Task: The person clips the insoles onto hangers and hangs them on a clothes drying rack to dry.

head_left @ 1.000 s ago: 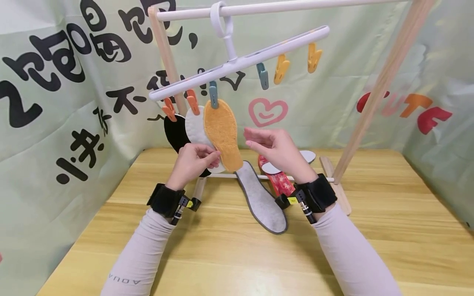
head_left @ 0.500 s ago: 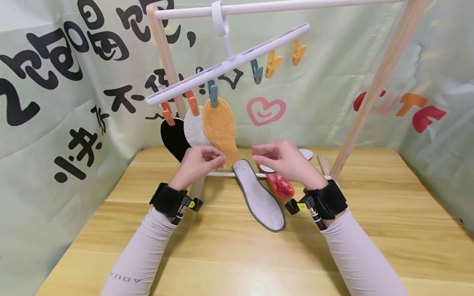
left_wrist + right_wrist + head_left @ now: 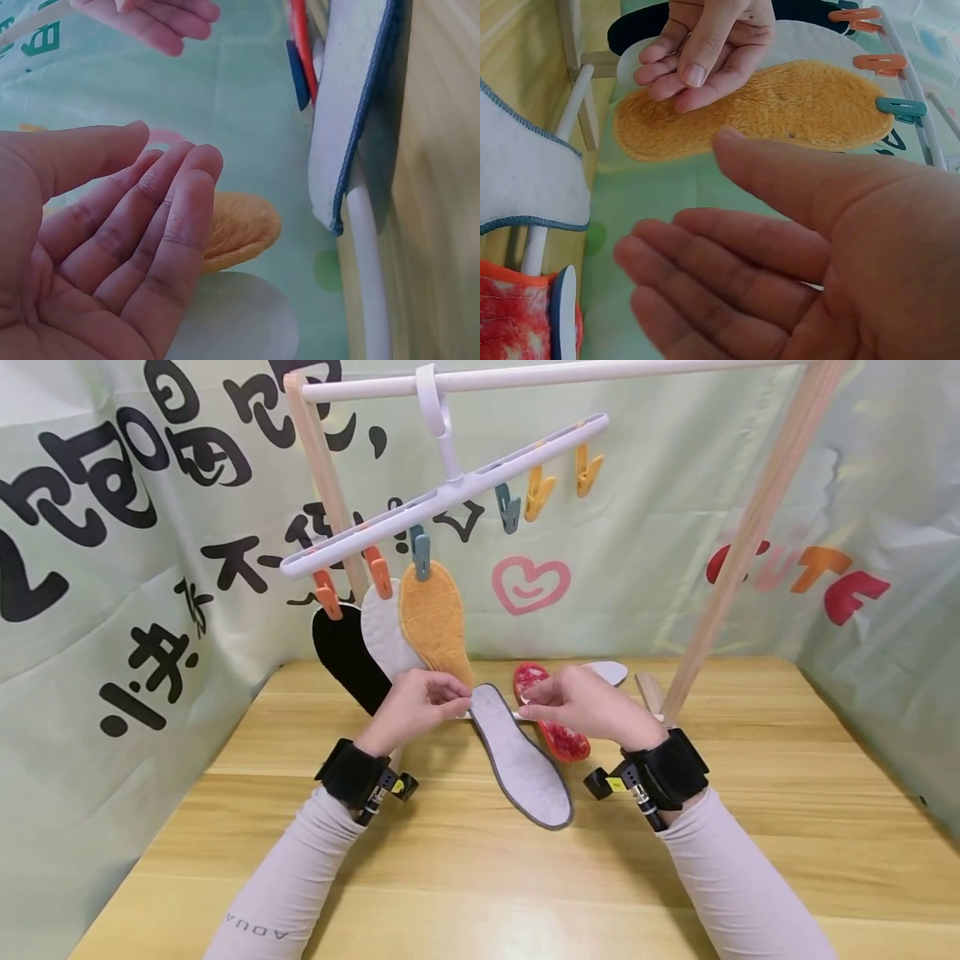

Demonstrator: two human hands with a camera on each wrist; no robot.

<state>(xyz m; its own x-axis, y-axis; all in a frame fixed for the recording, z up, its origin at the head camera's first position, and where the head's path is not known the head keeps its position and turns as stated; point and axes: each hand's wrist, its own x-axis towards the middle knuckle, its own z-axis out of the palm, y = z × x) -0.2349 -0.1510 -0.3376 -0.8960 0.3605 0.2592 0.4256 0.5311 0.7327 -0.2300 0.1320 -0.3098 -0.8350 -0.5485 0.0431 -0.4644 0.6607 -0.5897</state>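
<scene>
My left hand (image 3: 420, 706) hovers in front of the hanging insoles, fingers loosely bent and nothing held. Behind it hang a yellow-orange fuzzy insole (image 3: 433, 614) on a teal clip (image 3: 421, 556), a white insole (image 3: 381, 631) and a black insole (image 3: 341, 647), these two on orange clips (image 3: 378, 572). A grey insole (image 3: 525, 768) with dark edging lies between the hands, its narrow end near the left fingertips; touching cannot be told. My right hand (image 3: 581, 706) is above a red patterned insole (image 3: 566, 739), relaxed; the right wrist view shows its palm (image 3: 780, 300) bare.
A lilac hanger (image 3: 452, 492) hangs tilted from the rack's white bar (image 3: 525, 377). On its right half dangle a teal clip (image 3: 507, 510) and two yellow clips (image 3: 537, 495). Behind the right hand lies a white insole (image 3: 609, 673). A wooden post (image 3: 738, 577) stands at right.
Both hands have come down, from beside the yellow-orange insole toward the insoles on the table. The left hand has moved away from that insole's edge. The hanger has swung and tilts down to the left.
</scene>
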